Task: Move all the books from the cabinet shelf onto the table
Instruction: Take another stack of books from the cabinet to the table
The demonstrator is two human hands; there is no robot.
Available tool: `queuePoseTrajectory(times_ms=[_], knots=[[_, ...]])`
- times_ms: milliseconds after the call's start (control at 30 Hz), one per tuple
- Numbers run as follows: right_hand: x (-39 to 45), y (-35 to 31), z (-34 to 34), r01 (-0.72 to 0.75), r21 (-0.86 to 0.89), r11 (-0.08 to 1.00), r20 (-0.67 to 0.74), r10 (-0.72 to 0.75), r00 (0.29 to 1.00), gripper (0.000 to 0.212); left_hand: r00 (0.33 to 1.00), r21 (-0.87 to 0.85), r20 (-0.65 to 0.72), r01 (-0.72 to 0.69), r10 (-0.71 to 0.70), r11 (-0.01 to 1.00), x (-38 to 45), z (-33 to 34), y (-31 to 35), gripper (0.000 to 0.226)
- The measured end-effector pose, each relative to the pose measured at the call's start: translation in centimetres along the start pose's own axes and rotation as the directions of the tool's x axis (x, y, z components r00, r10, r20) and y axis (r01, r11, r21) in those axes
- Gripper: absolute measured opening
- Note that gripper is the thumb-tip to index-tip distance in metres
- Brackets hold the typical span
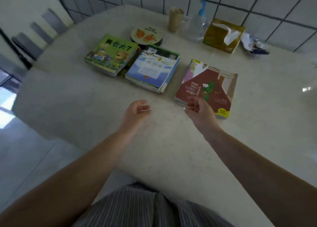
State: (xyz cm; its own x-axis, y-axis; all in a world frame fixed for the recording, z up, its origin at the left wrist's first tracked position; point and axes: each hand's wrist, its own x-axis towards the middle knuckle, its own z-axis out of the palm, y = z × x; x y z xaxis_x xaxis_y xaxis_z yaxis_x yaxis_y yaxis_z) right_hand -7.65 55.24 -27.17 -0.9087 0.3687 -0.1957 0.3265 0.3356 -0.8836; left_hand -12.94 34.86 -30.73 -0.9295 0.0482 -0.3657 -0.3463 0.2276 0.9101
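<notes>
Book stacks (208, 86) (three) on table (72, 93)

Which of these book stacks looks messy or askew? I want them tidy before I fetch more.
The middle stack looks untidy: its books are fanned out, edges not lined up, and it leans against the green stack. The red-covered stack near the right hand sits turned at an angle. Nothing looks spilled or damaged.

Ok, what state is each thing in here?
Left hand: empty, loosely curled.
Right hand: empty, over red stack's near corner.
Green stack: flat, closed.
Blue stack: flat, closed.
Red stack: flat, closed.
Tissue box: open, tissue sticking out.
</notes>
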Motion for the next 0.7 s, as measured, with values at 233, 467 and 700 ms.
queuePoseTrajectory(times_ms=[233,467,700], knots=[[-6.9,-1.9,8.3,0.042,-0.029,0.999,0.253,-0.033,0.967,0.033,0.985,-0.096,-0.174,0.007,-0.023,0.995,-8.8,-9.2,-4.5,0.040],[-18.3,-5.4,18.1,0.230,-0.073,0.970,0.514,-0.161,0.843,0.035,0.904,-0.136,-0.413,0.061,-0.113,0.989,-22.4,-20.3,-10.8,0.039],[-32.2,-6.7,28.0,0.401,-0.028,0.916,0.776,-0.233,0.586,0.034,0.757,-0.263,-0.623,0.032,-0.195,0.964,-38.0,-29.7,-19.2,0.040]])
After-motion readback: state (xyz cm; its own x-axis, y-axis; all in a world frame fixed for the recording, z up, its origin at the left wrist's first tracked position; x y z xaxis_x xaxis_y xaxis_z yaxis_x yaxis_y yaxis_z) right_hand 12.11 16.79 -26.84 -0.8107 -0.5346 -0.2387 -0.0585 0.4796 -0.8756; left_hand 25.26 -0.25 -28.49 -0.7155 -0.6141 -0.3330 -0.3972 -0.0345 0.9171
